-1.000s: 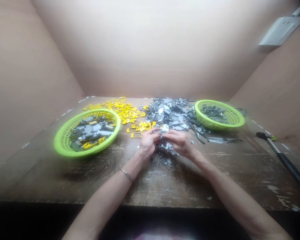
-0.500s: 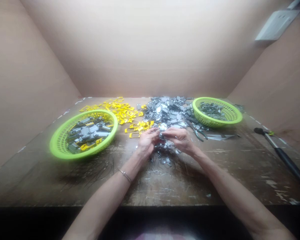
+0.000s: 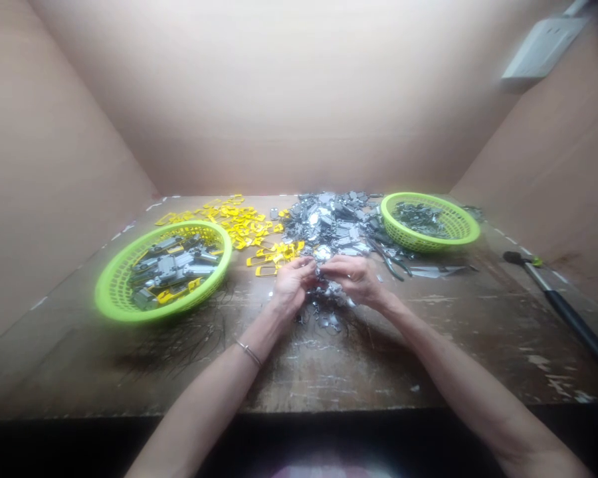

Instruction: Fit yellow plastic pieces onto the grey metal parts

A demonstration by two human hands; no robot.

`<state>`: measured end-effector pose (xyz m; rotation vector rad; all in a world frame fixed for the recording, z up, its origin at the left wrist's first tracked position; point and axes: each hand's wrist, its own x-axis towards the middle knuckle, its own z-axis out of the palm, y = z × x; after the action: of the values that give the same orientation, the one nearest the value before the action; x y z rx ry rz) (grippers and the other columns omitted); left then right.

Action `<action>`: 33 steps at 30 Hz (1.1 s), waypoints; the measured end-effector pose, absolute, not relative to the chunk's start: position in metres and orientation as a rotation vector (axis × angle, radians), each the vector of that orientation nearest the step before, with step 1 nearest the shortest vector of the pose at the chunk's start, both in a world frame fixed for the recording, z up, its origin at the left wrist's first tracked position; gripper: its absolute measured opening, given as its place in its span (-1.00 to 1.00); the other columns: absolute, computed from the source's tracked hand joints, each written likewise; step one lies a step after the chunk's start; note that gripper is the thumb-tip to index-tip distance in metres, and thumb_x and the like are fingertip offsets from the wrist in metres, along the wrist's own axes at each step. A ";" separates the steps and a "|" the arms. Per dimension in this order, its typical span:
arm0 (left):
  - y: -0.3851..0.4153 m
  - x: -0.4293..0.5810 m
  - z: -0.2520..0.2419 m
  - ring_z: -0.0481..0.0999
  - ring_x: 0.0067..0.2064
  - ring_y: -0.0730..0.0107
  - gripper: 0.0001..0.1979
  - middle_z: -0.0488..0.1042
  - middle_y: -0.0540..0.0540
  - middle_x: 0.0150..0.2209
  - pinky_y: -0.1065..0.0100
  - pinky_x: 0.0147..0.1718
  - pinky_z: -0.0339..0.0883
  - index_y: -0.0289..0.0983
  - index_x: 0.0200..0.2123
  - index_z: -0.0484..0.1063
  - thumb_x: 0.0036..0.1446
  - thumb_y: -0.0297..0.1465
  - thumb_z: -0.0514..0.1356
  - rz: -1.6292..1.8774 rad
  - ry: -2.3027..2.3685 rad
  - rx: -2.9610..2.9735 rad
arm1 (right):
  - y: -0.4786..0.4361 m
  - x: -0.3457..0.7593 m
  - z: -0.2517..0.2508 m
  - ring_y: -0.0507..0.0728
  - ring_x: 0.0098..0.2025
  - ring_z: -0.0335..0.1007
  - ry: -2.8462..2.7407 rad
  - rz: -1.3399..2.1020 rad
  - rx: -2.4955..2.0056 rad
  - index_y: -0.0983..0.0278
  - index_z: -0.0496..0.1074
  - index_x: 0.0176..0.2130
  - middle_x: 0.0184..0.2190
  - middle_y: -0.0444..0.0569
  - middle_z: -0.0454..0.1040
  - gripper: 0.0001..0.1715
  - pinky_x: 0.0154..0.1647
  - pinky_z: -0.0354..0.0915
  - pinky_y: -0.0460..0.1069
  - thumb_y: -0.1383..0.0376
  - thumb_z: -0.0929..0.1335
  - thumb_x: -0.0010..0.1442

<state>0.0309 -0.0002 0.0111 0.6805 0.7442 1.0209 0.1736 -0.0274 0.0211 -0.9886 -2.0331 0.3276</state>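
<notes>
My left hand [image 3: 294, 282] and my right hand [image 3: 351, 275] meet at the middle of the table, fingers pinched together around a small piece too hidden to name. Just behind them lies a heap of grey metal-looking parts [image 3: 329, 219]. Small silvery scraps [image 3: 331, 320] are scattered beneath and in front of my fingers. To the left of the heap are many yellow frames [image 3: 244, 222], a few of them close to my left hand. Pliers [image 3: 391, 260] rest on the table to the right of my right hand.
A green basket [image 3: 102, 292] on the left holds grey and yellow parts. Another green basket [image 3: 471, 234] at the back right holds small dark parts. A black-handled tool [image 3: 568, 315] lies at the far right. Walls enclose the worn wooden table [image 3: 329, 385].
The whole view has shifted slightly. My right fingers have turned a little over the small piece, while both hands stay together at the same place.
</notes>
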 end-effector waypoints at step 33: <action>-0.014 0.042 0.008 0.23 -0.66 0.63 -0.92 0.29 -0.01 -0.68 0.55 -0.69 0.05 -0.43 -0.67 0.28 -0.35 -0.66 0.06 1.060 0.804 0.750 | -0.030 0.158 0.011 -0.05 -0.56 0.02 -2.189 0.171 -1.256 0.32 0.31 -0.56 -0.61 -0.16 0.12 -0.85 -0.55 -0.01 -0.15 0.32 0.26 -0.01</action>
<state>0.0417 -0.0144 0.0084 0.7496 0.8043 1.0598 0.1584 -0.0297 0.0112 -1.2557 -2.1892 0.1707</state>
